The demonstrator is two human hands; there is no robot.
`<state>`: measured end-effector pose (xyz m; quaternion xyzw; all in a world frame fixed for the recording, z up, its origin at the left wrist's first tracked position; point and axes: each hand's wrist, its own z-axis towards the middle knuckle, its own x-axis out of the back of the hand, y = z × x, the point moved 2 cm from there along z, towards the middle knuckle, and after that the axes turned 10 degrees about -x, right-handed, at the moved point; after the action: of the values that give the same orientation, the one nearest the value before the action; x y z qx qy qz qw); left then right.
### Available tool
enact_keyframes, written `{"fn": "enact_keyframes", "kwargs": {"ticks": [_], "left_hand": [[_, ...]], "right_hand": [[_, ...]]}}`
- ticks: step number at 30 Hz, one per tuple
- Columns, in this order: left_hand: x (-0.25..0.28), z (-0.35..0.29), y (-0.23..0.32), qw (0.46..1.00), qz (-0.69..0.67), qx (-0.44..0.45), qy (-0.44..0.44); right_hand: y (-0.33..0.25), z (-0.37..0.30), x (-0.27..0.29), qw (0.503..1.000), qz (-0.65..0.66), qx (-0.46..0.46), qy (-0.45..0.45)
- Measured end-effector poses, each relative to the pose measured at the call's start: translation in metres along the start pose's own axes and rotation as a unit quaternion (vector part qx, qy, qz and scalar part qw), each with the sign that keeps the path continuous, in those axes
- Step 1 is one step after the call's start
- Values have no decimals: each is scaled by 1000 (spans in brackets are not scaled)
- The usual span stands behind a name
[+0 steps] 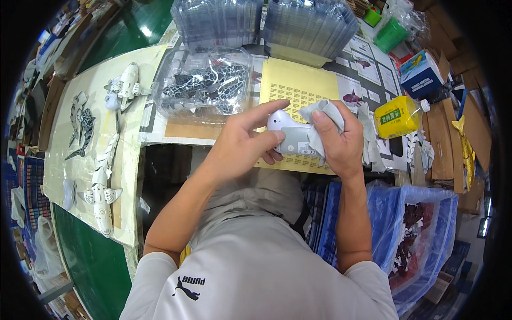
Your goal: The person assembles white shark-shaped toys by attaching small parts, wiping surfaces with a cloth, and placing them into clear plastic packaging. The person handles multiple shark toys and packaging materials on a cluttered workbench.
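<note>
My left hand [232, 146] grips a white and grey remote control [292, 136] with rounded ends, thumb on its grey face and index finger stretched along its far side. A small printed label sits on that face. In my right hand [344, 141] is a bunched pale grey cloth [322, 121], pressed against the remote control's right end, which it hides. Both hands are above a yellow sheet of printed labels [301, 80] at the table's near edge.
Clear plastic trays [312, 29] are stacked at the back. A plastic box [200, 85] of patterned toy parts is at left, near white toy sharks [101, 205]. At right are a yellow bottle [397, 117], a blue box [421, 72] and a lined blue bin [426, 213].
</note>
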<state>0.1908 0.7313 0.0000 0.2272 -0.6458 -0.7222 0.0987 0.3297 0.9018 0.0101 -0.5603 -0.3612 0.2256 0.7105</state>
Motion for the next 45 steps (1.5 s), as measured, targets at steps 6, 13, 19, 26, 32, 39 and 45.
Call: {"fn": "enact_keyframes", "kwargs": {"ticks": [6,13,19,26,32,39,45], "left_hand": [[-4,-1,1,1000,-13,-4,8],[-7,-1,2,1000,-5,-4,20],[-7,-1,0,1000,0,-12,22],[-4,-2,2,1000,5,-3,8],[-22,-13,14,778,551,-296,-55],[-10,-21,-3,993,118,-7,-2],[13,-28,24,973,-220,69,-20]], "right_hand": [[-1,-5,1,1000,-7,2,1],[-3,-7,4,1000,-10,11,9],[-3,-8,2,1000,-5,12,11],[-1,-6,3,1000,-6,12,10],[5,-4,-7,999,2,-44,-6],[-7,-4,-27,959,180,-218,19],[-15,-5,-53,992,123,-9,8]]}}
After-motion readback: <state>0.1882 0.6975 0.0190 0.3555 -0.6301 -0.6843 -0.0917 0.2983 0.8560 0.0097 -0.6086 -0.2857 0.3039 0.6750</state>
